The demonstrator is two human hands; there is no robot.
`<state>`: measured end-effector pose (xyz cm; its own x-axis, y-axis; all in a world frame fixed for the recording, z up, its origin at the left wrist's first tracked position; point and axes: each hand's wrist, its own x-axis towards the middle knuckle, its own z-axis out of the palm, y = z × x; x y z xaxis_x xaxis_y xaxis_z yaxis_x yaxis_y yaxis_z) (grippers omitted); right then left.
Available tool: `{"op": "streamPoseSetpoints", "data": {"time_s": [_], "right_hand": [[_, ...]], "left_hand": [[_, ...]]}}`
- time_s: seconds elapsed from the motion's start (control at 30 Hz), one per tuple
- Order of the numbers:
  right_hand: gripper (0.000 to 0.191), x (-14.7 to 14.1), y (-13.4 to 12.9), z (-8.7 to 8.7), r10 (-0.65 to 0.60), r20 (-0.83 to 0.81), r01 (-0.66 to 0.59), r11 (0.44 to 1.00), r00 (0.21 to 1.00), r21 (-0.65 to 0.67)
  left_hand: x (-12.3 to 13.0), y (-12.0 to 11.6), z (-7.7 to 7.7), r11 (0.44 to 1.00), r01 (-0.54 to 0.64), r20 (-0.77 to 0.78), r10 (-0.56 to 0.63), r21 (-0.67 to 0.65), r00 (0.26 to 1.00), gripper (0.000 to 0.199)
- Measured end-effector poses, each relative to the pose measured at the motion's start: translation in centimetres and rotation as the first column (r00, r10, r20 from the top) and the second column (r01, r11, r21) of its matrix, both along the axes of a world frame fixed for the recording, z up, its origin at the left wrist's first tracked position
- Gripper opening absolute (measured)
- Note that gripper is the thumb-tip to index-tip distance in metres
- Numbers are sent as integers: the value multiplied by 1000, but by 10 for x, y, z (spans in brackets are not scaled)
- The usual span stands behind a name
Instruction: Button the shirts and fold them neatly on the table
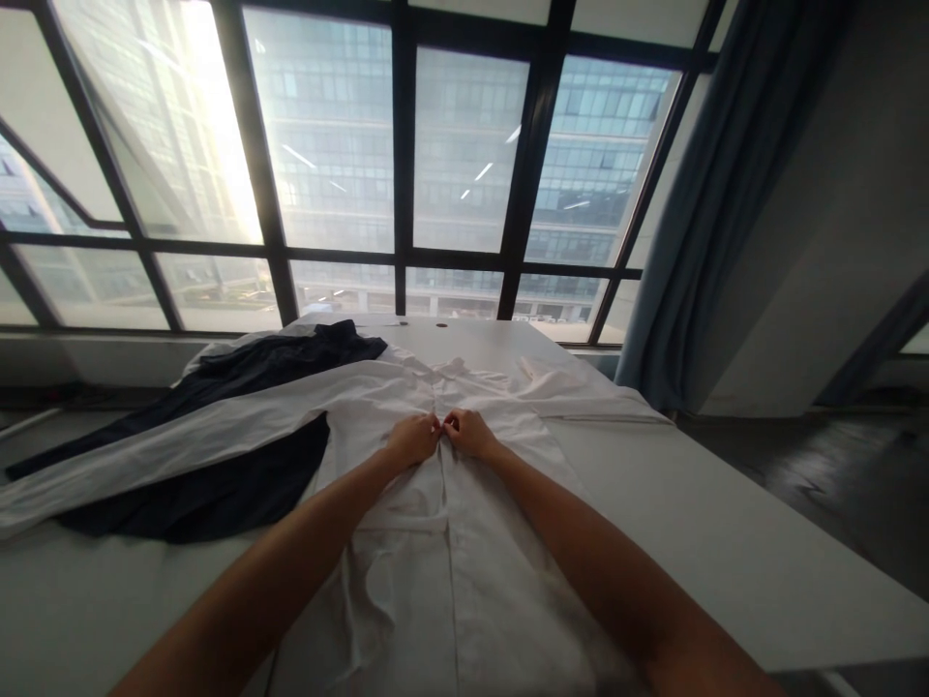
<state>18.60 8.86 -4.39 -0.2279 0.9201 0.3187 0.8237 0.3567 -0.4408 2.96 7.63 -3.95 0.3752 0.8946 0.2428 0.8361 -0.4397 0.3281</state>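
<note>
A long-sleeved white coat (508, 542) lies spread on the table, its collar at the far end and its front seam running toward me. My left hand (415, 439) and my right hand (468, 433) meet over that seam in the upper part of the coat. The fingers of both are closed in a pinch on the front edges, almost touching each other. Any button between the fingertips is too small to make out. One white sleeve stretches far out to the left, and the other lies folded to the right.
A dark navy garment (195, 494) lies under the left sleeve. The white table (653, 523) reaches to the windows, with two dark round spots near its far edge. A blue curtain (674, 281) hangs at the right, beside the wall.
</note>
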Motion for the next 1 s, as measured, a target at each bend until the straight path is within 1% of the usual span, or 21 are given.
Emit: {"op": "streamPoseSetpoints", "data": {"time_s": [0.13, 0.17, 0.23, 0.33, 0.4, 0.47, 0.53, 0.6, 0.67, 0.73, 0.77, 0.8, 0.83, 0.9, 0.93, 1.0], "right_hand": [[21, -4, -3, 2, -13, 115, 12, 1000, 993, 2], [22, -5, -3, 3, -7, 139, 7, 1000, 990, 2], [25, -7, -4, 8, 39, 178, -37, 999, 983, -17], [37, -7, -3, 14, 123, 206, -108, 991, 971, -83], [51, -5, -1, 16, 148, 216, -122, 984, 965, -131], [62, -3, 1, 13, 169, 236, -128, 976, 957, -178], [66, -3, 2, 10, 172, 272, -123, 975, 947, -186], [63, -6, -1, 7, 97, 317, -68, 993, 943, -101], [57, -12, -9, 10, -12, 359, -4, 999, 933, 44], [47, -17, -21, 17, -56, 402, -11, 987, 914, 162], [39, -18, -30, 21, -44, 419, -43, 980, 907, 195], [33, -19, -38, 25, -16, 424, -82, 973, 906, 214], [27, -18, -48, 28, 22, 408, -121, 968, 913, 220], [23, -13, -66, 31, 136, 321, -208, 957, 937, 202], [21, -10, -75, 31, 212, 265, -264, 947, 941, 180], [15, -5, -88, 27, 361, 176, -385, 914, 916, 126]], "left_hand": [[-18, -9, 8, 988, 156, 16, -156, -12, 988, 25], [-24, -12, 11, 982, 185, 25, -184, -32, 983, 28], [-36, -17, 13, 967, 236, 26, -235, -90, 972, 40], [-49, -19, 8, 951, 264, -39, -273, -161, 961, 55], [-53, -14, 2, 954, 257, -111, -275, -156, 955, 57], [-54, -4, -4, 962, 246, -173, -263, -117, 949, 55], [-53, 7, -6, 972, 232, -210, -233, -31, 949, 53], [-49, 16, -4, 974, 202, -230, -173, 107, 958, 50], [-45, 15, 4, 955, 149, -249, -83, 258, 965, 41], [-42, 3, 16, 931, 94, -259, 0, 352, 966, 30], [-42, -7, 23, 928, 65, -250, 31, 366, 968, 28], [-42, -20, 30, 935, 36, -236, 51, 352, 970, 30], [-42, -34, 38, 950, 4, -218, 67, 314, 974, 36], [-45, -63, 51, 983, -53, -220, 91, 175, 971, 53], [-46, -76, 56, 993, -67, -249, 89, 96, 964, 58], [-49, -97, 61, 996, -77, -344, 59, -40, 937, 58]]}}
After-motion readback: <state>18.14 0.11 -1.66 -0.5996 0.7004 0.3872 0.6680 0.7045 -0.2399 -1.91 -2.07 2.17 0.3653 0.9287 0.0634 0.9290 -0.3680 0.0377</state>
